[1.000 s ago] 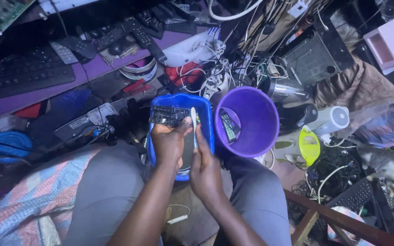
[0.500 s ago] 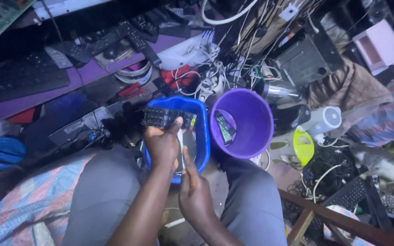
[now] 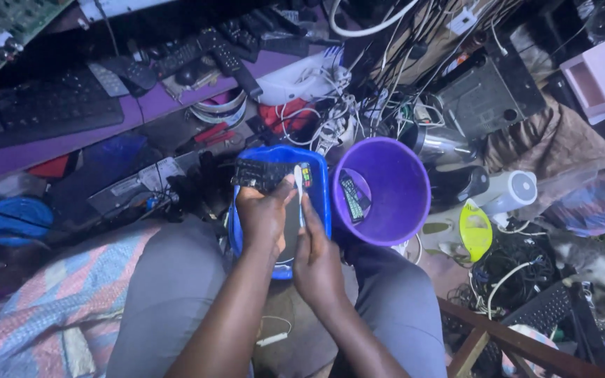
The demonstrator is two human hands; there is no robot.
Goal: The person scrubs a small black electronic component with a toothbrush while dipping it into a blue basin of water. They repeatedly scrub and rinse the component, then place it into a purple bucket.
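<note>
My left hand (image 3: 264, 213) grips a black remote control (image 3: 267, 173) over a blue rectangular basin (image 3: 320, 185) that rests between my knees. My right hand (image 3: 316, 255) holds a white toothbrush (image 3: 299, 183) upright, its head against the remote's right end. To the right of the basin stands a purple bucket (image 3: 400, 203) with another dark remote (image 3: 351, 197) lying inside it.
A purple shelf (image 3: 155, 108) at the back carries a black keyboard (image 3: 50, 108) and several remotes. Tangled white cables (image 3: 323, 119), a dark electronic box (image 3: 481, 101), a pink box (image 3: 600, 77), a yellow-green object (image 3: 476, 229) and a wooden rail (image 3: 498, 339) crowd the right side.
My right hand dropped lower half a second ago and has come back up beside the remote with the toothbrush. The view shifted slightly.
</note>
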